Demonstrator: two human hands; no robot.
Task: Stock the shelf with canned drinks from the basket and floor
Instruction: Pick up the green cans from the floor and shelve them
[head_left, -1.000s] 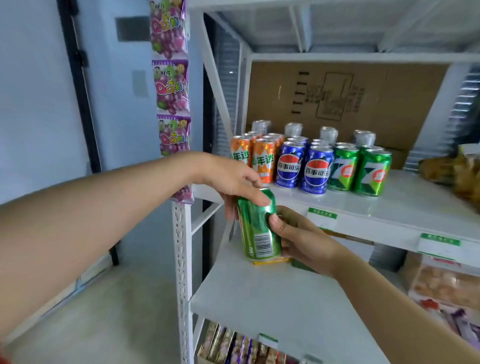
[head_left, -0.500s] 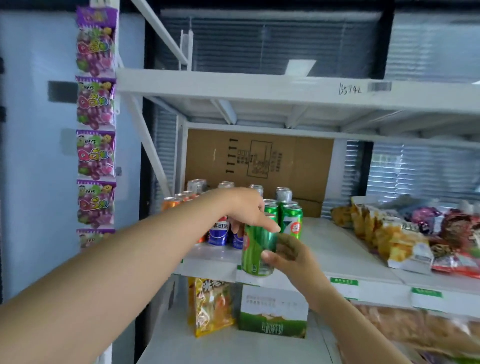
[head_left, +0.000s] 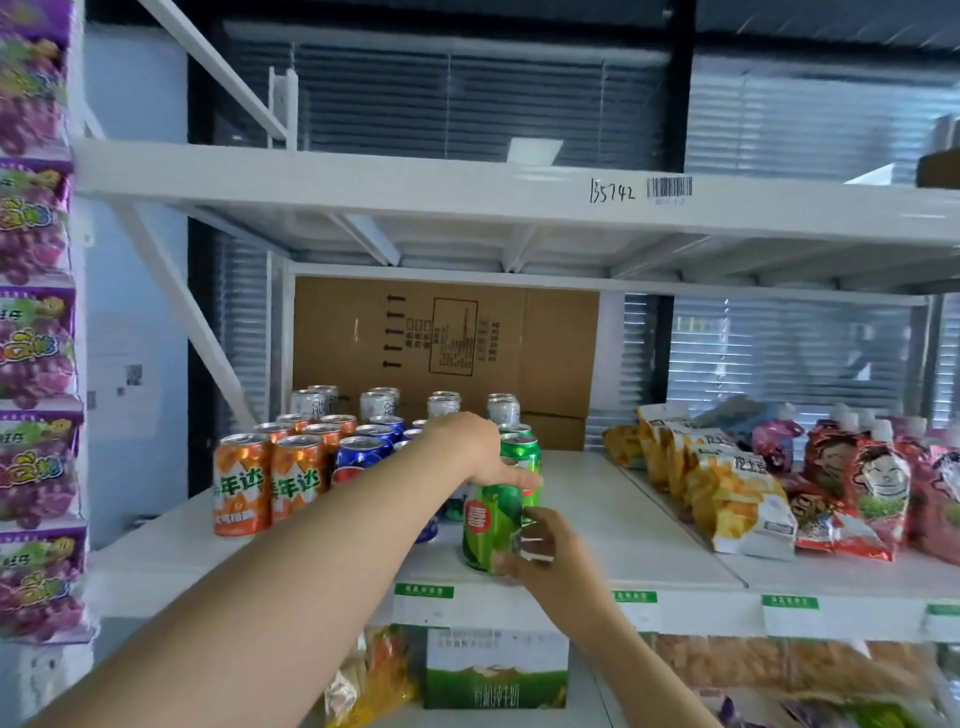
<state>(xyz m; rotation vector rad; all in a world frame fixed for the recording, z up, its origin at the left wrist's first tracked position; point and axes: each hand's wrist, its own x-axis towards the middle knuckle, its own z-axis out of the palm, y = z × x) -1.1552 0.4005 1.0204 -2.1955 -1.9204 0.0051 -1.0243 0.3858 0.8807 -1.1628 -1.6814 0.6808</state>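
- We start closest in: the right hand (head_left: 550, 561) comes up from below, fingers curled round the lower side of the held can (head_left: 491, 525).
- That green can is upright at the front edge of the middle shelf (head_left: 649, 519), just above a green price label (head_left: 423, 591). (Its base is hidden by the fingers, so we cannot tell whether it touches the board.)
- The left hand (head_left: 470, 452) reaches in over it, fingers closed down on the can's top rim, so both hands have hold of it.
- Down below we see a green-and-white carton (head_left: 496, 670) on the lower shelf, with an orange packet beside it.
- On the left post hangs a strip of purple grape snack packets (head_left: 31, 332).
- Moving back along the shelf: orange cans (head_left: 241, 483) stand on the left, blue cans (head_left: 361, 452) next to them, and green cans (head_left: 522, 452) just behind the held can.
- Off to the right, well apart from the drinks, lie yellow and red snack bags (head_left: 737, 499).
- A row of silver cans (head_left: 379, 405) lines the rear.
- Behind them stands a cardboard box (head_left: 561, 343).
- Overhead, the upper shelf beam carries a barcode sticker (head_left: 669, 187).
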